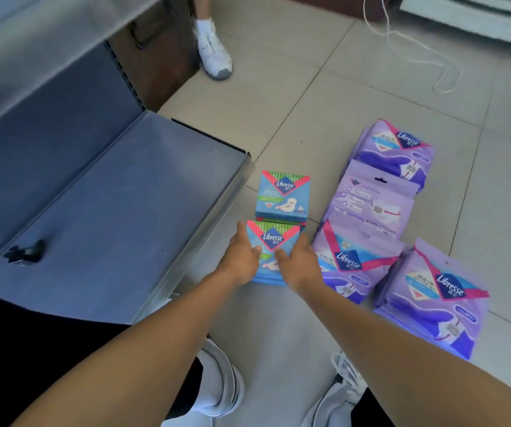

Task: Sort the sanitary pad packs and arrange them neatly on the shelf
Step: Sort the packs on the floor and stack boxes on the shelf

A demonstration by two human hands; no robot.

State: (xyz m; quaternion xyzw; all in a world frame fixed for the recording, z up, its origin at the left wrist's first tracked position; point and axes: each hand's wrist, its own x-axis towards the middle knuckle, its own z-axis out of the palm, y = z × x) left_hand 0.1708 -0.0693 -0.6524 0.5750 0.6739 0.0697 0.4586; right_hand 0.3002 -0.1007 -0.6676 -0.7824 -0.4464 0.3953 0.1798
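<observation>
Floor tiles (294,124): both hands grip blue pack (271,241).

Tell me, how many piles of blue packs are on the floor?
2. One pile lies by the shelf corner; the nearer pile is gripped between both hands. Packs hidden inside each pile can't be counted.

At mid-frame, the two small packs (283,195) are light blue with green-striped tops and a red chevron. The large packs (433,300) on the right are lilac with deep purple, pink and blue bands. The shelf (109,217) at left is grey-blue; the floor tiles (325,97) are pale beige.
</observation>
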